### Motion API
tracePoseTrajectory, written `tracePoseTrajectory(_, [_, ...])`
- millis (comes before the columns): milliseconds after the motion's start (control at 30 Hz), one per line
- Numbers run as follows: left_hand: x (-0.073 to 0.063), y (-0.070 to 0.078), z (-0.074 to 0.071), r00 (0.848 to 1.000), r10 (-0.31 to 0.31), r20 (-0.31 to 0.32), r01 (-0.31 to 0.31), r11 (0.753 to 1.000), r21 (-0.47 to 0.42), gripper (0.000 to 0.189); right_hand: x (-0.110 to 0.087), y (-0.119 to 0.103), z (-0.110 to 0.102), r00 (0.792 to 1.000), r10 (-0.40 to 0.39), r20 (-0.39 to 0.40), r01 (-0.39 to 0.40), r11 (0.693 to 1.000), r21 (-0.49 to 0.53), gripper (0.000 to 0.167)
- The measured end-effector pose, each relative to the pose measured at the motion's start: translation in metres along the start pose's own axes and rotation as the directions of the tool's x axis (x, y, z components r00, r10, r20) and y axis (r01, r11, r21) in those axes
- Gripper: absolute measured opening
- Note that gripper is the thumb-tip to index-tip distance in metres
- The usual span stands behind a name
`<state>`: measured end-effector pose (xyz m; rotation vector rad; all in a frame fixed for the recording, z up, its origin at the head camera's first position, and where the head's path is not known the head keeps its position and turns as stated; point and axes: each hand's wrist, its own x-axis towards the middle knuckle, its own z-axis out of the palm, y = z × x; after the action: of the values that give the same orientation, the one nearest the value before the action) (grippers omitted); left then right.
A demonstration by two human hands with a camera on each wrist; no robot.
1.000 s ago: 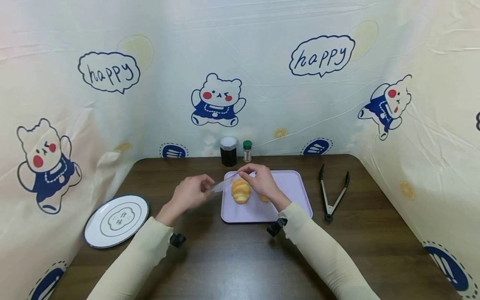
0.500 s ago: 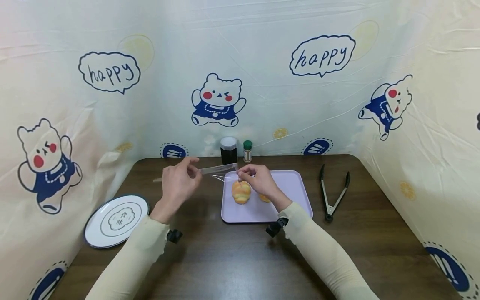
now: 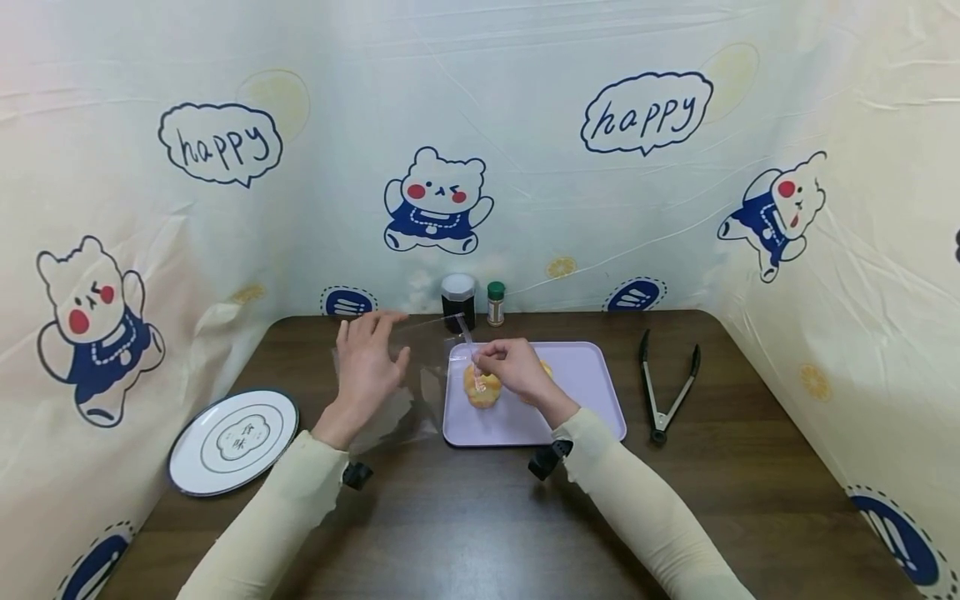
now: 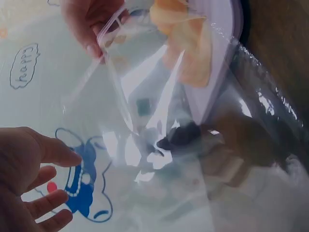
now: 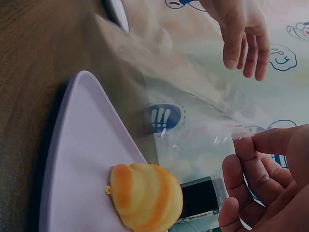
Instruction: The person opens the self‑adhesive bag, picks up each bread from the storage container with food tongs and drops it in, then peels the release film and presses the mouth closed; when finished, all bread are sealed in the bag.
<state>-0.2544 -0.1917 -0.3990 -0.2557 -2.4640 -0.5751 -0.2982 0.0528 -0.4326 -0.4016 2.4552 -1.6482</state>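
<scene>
My right hand [image 3: 517, 371] pinches the edge of a clear plastic bag [image 4: 145, 116] between thumb and forefinger, above the lilac tray [image 3: 588, 400]. The bag hangs spread out to the left, over the tray's left side and the table. My left hand [image 3: 367, 371] is held up beside the bag with fingers apart; in the left wrist view nothing lies between its fingers. On the tray sits a striped bread roll [image 5: 147, 198], partly behind the plastic in the head view. A second bread roll [image 3: 547, 367] is mostly hidden by my right hand.
Black tongs [image 3: 660, 408] with metal arms lie spread right of the tray. A white dark-rimmed plate [image 3: 197, 454] is at the table's left edge. Behind the tray stand a dark jar [image 3: 457, 287] with a pale lid and a small green-capped bottle [image 3: 495, 304].
The narrow, folded strip of plastic has opened out into a wide bag. My left hand moved left and up, then let go of it; my right hand keeps its pinch.
</scene>
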Motion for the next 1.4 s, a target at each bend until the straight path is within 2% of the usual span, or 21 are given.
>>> tracePoseTrajectory(100, [-0.002,0.005,0.007,0.999,0.043,0.017,-0.043,0.999,-0.012,0.044,0.000,0.001,0.001,1.000,0.006,-0.008,-0.007,0.999,-0.035,0.017])
tracePoseTrajectory(200, [-0.005,0.012,0.013,0.992,0.054,0.110,-0.051,0.998,-0.034,0.037,-0.001,0.001,0.002,1.000,0.011,-0.009,-0.011,0.998,-0.064,0.016])
tracePoseTrajectory(267, [-0.006,0.018,0.017,0.979,0.045,0.201,-0.034,0.998,-0.056,0.035,-0.002,0.000,0.002,1.000,0.014,-0.006,-0.014,0.997,-0.069,0.016])
tracePoseTrajectory(367, [-0.009,0.027,0.024,0.947,0.026,0.320,-0.002,0.997,-0.074,0.035,-0.002,-0.001,0.003,1.000,0.017,0.001,-0.016,0.997,-0.081,0.015])
tracePoseTrajectory(433, [-0.010,0.032,0.028,0.928,0.014,0.372,0.014,0.997,-0.074,0.036,-0.003,-0.003,0.003,1.000,0.016,0.008,-0.016,0.997,-0.082,0.015])
tracePoseTrajectory(500, [-0.011,0.035,0.032,0.917,0.010,0.399,0.017,0.998,-0.064,0.037,-0.003,-0.005,0.004,1.000,0.015,0.014,-0.014,0.996,-0.087,0.016])
tracePoseTrajectory(633, [-0.013,0.038,0.037,0.907,0.004,0.420,0.021,0.998,-0.056,0.035,-0.004,-0.006,0.005,1.000,0.017,0.025,-0.015,0.995,-0.096,0.016])
tracePoseTrajectory(900, [-0.012,0.037,0.039,0.894,-0.020,0.449,0.081,0.990,-0.116,0.023,-0.003,-0.005,0.004,0.999,0.023,0.029,-0.020,0.994,-0.109,0.015])
tracePoseTrajectory(1200, [-0.012,0.036,0.038,0.902,-0.018,0.431,0.081,0.988,-0.130,0.018,-0.001,-0.002,0.004,1.000,0.003,0.014,0.000,0.984,-0.175,0.013])
tracePoseTrajectory(1400, [-0.013,0.035,0.036,0.905,-0.016,0.425,0.064,0.993,-0.098,0.013,-0.001,0.000,0.003,1.000,0.002,-0.010,-0.003,0.979,-0.206,0.011])
